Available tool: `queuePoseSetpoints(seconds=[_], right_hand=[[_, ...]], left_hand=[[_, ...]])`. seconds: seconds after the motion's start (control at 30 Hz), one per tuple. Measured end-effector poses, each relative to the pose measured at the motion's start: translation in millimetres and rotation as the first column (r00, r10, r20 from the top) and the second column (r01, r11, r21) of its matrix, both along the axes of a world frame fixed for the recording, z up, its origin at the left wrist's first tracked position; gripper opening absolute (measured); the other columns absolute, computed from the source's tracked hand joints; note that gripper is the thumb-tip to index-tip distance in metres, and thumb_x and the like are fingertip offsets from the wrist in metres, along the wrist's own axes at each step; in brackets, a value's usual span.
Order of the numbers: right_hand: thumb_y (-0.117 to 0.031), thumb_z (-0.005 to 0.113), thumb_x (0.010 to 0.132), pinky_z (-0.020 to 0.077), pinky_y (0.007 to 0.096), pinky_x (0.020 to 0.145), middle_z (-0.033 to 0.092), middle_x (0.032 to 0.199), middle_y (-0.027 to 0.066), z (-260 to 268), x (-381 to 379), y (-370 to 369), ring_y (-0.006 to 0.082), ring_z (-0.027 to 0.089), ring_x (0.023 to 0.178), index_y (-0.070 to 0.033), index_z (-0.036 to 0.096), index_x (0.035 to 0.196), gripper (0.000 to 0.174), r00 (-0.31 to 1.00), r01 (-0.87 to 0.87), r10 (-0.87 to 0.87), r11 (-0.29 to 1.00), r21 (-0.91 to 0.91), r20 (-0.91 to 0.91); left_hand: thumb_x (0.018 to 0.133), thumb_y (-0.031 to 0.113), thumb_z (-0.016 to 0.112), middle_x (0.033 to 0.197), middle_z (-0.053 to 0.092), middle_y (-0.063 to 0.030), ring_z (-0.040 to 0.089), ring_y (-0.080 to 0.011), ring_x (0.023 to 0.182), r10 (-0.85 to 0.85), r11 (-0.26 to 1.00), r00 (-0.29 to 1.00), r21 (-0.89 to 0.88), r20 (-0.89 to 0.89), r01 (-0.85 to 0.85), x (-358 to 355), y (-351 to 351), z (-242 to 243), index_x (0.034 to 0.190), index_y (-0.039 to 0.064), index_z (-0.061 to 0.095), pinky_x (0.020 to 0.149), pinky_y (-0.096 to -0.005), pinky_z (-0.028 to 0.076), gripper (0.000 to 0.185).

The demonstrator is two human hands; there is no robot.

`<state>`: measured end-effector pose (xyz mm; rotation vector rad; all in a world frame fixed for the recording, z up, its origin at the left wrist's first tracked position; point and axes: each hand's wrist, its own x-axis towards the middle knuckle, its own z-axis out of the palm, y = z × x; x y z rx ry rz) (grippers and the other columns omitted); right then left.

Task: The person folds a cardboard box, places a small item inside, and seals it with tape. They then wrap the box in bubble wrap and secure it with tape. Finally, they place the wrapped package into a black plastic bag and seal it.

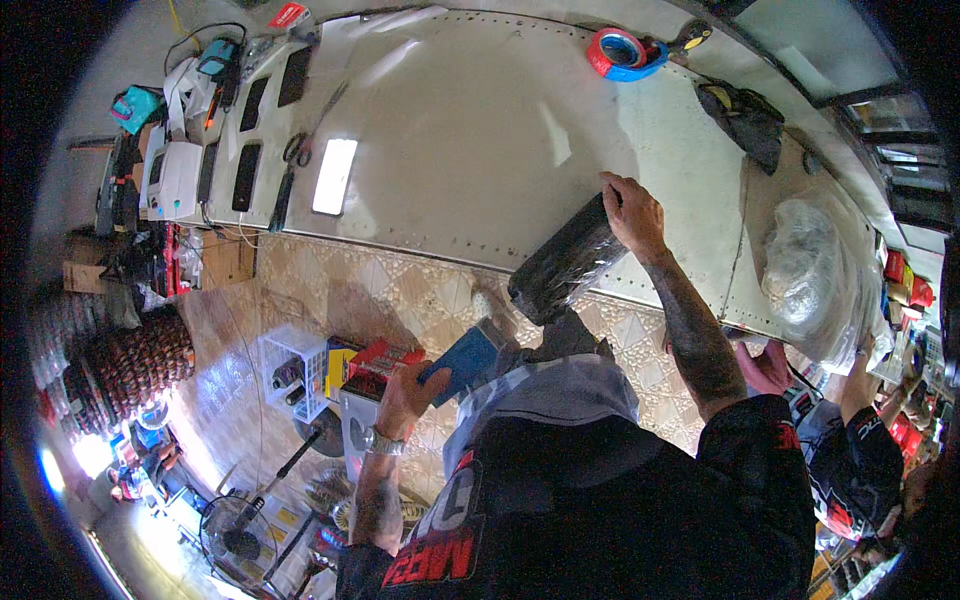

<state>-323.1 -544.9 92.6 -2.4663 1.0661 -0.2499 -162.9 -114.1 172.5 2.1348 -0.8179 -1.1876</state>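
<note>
My left hand [409, 401], with a metal-banded watch at its wrist, grips a blue box [461, 361] by its near end. The box is held low in front of my body, apart from the table. My right hand [634, 217] holds the upper end of a roll of black plastic wrap [566, 255]. This roll is tilted across the front edge of the white-topped table [480, 150], its lower end reaching past the edge near my lap. Left of it, a phone with a lit white screen [334, 177] lies on the tabletop beside scissors [298, 150].
Red tape [600, 54] and blue tape [637, 73] lie at the table's far edge. Several dark phones, one a black phone [246, 178], lie left. A clear plastic-wrapped bundle [806, 262] is at right, near another person [847, 442]. A white crate [292, 367] and fan [240, 525] stand left.
</note>
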Motion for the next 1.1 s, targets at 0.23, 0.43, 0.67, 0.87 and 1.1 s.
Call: queuePoseSetpoints(seconds=[0.23, 0.43, 0.67, 0.87, 1.1], right_hand=[[-0.031, 0.053, 0.095, 0.0533, 0.0476, 0.087, 0.068, 0.106, 0.0159, 6.7, 2.9, 4.5, 0.0356, 0.066, 0.101, -0.014, 0.067, 0.117, 0.031, 1.0, 0.026, -0.026, 1.0, 0.004, 0.005], [-0.03, 0.054, 0.097, 0.054, 0.0457, 0.087, 0.068, 0.113, 0.0171, 8.6, 4.2, 5.7, 0.036, 0.066, 0.104, -0.013, 0.066, 0.123, 0.033, 0.994, 0.106, -0.106, 0.994, 0.028, -0.015], [-0.04, 0.051, 0.101, 0.0518, 0.0527, 0.085, 0.064, 0.112, 0.0234, 19.5, -35.5, 26.7, 0.0427, 0.063, 0.101, -0.007, 0.055, 0.13, 0.044, 0.986, 0.154, -0.159, 0.985, 0.075, 0.057], [-0.045, 0.054, 0.099, 0.0532, 0.054, 0.081, 0.065, 0.117, 0.0241, -7.4, -60.5, 38.7, 0.0433, 0.065, 0.103, -0.013, 0.036, 0.147, 0.061, 0.876, 0.449, -0.482, 0.811, 0.374, -0.006], [-0.049, 0.054, 0.096, 0.0524, 0.0528, 0.088, 0.067, 0.111, 0.0268, -17.2, -47.9, 47.6, 0.0442, 0.066, 0.102, -0.014, 0.044, 0.145, 0.061, 0.761, 0.559, -0.647, 0.689, 0.461, 0.043]], left_hand=[[0.093, 0.055, 0.057, 0.076, 0.067, -0.0259, 0.068, -0.0439, 0.076, -0.101, 0.985, 0.984, 0.155, 0.146, 0.078, -6.8, -44.4, -28.6, 0.085, 0.0, 0.07, 0.067, -0.0501, 0.051, 0.057], [0.091, 0.058, 0.053, 0.075, 0.067, -0.0263, 0.069, -0.0442, 0.079, -0.227, 0.931, 0.964, 0.321, 0.136, 0.174, 5.8, -75.9, -61.8, 0.079, 0.0, 0.072, 0.072, -0.052, 0.052, 0.063], [0.09, 0.055, 0.058, 0.081, 0.07, -0.023, 0.069, -0.0441, 0.08, -0.214, 0.911, 0.88, 0.413, 0.425, 0.023, 35.7, -60.4, -10.8, 0.092, 0.002, 0.073, 0.073, -0.053, 0.051, 0.055], [0.091, 0.047, 0.065, 0.089, 0.07, -0.0226, 0.068, -0.0426, 0.082, 0.048, 0.997, 0.699, -0.079, 0.714, 0.012, 92.4, -148.1, 3.2, 0.108, 0.002, 0.067, 0.073, -0.0522, 0.052, 0.049], [0.089, 0.032, 0.07, 0.126, 0.063, -0.0229, 0.055, -0.0412, 0.124, -0.109, 0.927, 0.729, -0.196, 0.675, 0.321, 169.0, -272.0, -106.8, 0.127, -0.001, 0.06, 0.107, -0.0476, 0.042, 0.052]])
